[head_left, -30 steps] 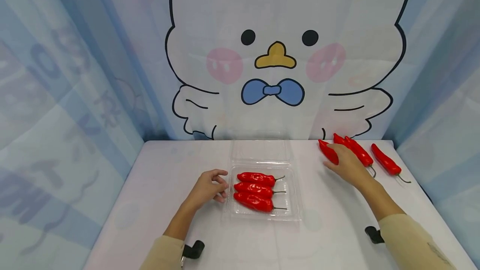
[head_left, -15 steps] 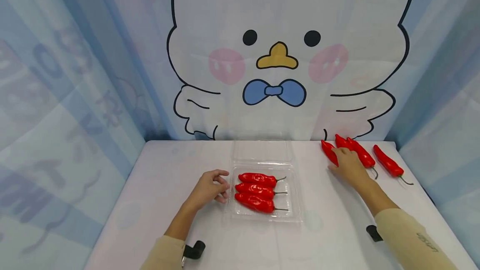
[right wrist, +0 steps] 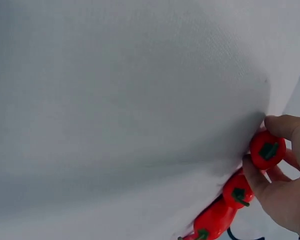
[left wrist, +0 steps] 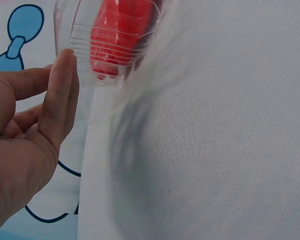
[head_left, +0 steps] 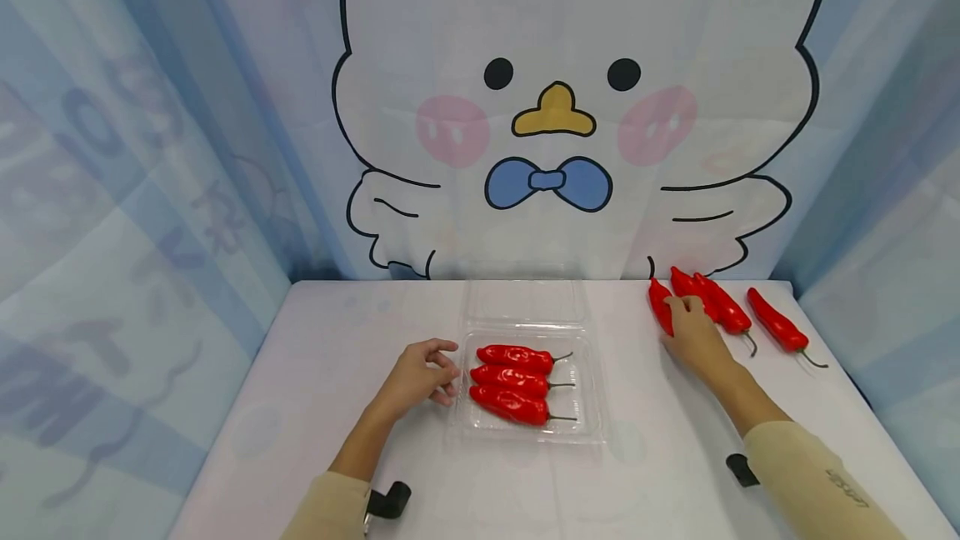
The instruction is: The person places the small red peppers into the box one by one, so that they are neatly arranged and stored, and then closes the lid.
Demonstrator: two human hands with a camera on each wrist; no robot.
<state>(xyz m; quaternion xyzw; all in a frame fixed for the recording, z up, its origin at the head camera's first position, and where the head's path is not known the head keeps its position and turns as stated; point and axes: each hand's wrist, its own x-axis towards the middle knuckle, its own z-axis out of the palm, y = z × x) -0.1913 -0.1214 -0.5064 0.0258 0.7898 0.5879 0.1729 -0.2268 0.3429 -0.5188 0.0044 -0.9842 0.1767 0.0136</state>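
In the head view, the right hand (head_left: 693, 336) reaches to the far right part of the white table (head_left: 337, 332) and pinches a red pepper (head_left: 660, 307) between thumb and fingers. The pepper's narrow tip points toward the backdrop (head_left: 547, 119), and its stem end is hidden by the hand. Just beyond the hand on the right, two more red peppers (head_left: 726, 304) lie close together, and a single outer pepper (head_left: 777, 323) lies apart from them at the right, its thin dark stem curving toward the person.

The left hand (head_left: 416, 371) hovers at the left edge of a clear plastic container (head_left: 592, 394), fingers loosely bent and holding nothing. Inside the container three glossy red peppers (head_left: 510, 379) lie side by side in a row, tips to the left and stems to the right; the transparent lid (head_left: 523, 304) lies folded back behind.

In the left wrist view, the fingers are extended beside the container's ribbed wall, through which a blurred patch of red shows; whether the fingertips touch the plastic is hard to tell from this angle.

In the right wrist view, the pinched pepper is seen end-on, rounded and shiny with a short green stem, thumb on one side and fingers on the other. Further red peppers lie just beside it.
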